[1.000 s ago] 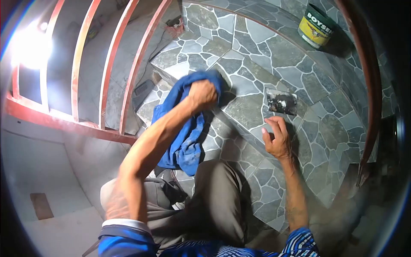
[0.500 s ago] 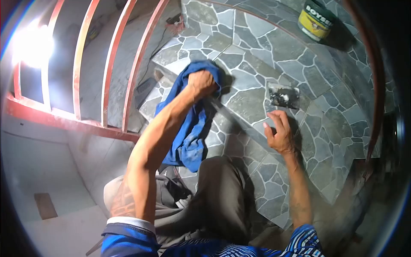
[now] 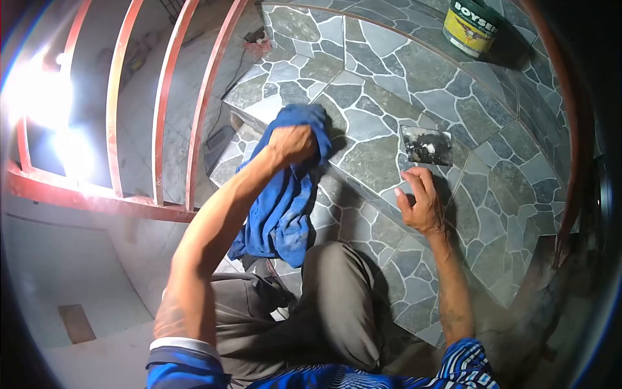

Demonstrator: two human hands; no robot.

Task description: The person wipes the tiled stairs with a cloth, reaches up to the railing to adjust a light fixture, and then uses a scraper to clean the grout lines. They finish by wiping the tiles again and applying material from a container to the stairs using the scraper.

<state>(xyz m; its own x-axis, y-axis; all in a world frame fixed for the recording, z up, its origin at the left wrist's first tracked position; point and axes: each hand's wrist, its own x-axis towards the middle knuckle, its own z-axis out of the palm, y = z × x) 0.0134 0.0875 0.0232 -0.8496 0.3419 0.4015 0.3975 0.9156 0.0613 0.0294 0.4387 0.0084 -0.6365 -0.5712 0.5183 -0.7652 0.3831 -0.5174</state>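
Observation:
My left hand [image 3: 293, 144] is closed in a fist on a bunched blue cloth [image 3: 280, 214], pressing it to the stone-patterned tiles near the edge of a step [image 3: 369, 159]. The rest of the cloth hangs down over that edge toward my knees, with pale smudges on its lower end. Over the same step, to the right, my right hand [image 3: 422, 204] is held with bent fingers and the thumb apart, nothing between them. Just beyond its fingertips lies a small flat square plate [image 3: 427, 146] smeared with dark and white material.
A dark green paint bucket [image 3: 471, 29] marked BOYSEN stands at the back right. Red railing bars [image 3: 170, 97] rise on the left beside a glaring light [image 3: 39, 97]. A curved reddish rail [image 3: 570, 129] runs down the right side. My bent knee [image 3: 337, 285] is close to the step.
My left hand and the cloth have shifted a little left and down across the tiles. My right hand stays nearly in place. The view has tilted slightly.

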